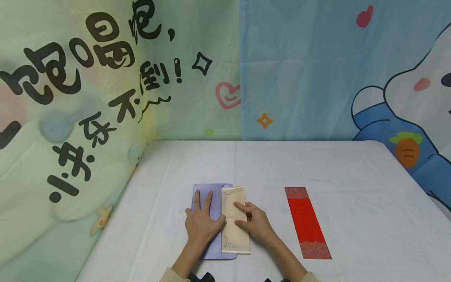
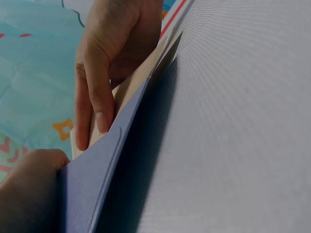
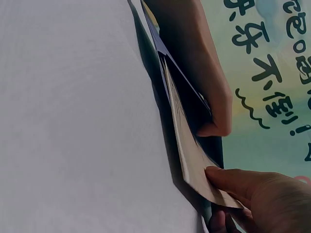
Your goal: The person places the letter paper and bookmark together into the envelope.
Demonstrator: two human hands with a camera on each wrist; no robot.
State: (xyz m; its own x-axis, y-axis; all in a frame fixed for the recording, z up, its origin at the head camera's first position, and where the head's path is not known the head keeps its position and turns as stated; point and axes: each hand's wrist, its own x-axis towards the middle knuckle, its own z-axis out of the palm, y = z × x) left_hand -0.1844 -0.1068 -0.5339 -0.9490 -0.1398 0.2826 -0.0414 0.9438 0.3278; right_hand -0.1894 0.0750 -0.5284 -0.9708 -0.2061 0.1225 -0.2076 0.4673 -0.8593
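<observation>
A flat purple folder or envelope (image 1: 218, 196) lies on the table. My left hand (image 1: 202, 223) rests on it with fingers spread, and the thumb reaches the left edge of a cream card (image 1: 230, 239) with scrollwork corners. That card overlaps the folder's right side. My right hand (image 1: 255, 223) pinches the card's right edge; in the right wrist view the thumb is on top of the card (image 3: 187, 145) and the fingers are below. Seen from the left wrist, the cream card stands behind the purple edge (image 2: 92, 189). Whether it is tucked inside the folder I cannot tell.
A red strip (image 1: 308, 223) with patterned ends lies slanted on the white tablecloth (image 1: 267, 164), to the right of my hands. Printed fabric curtains (image 1: 299, 78) hang behind the table and along its left side.
</observation>
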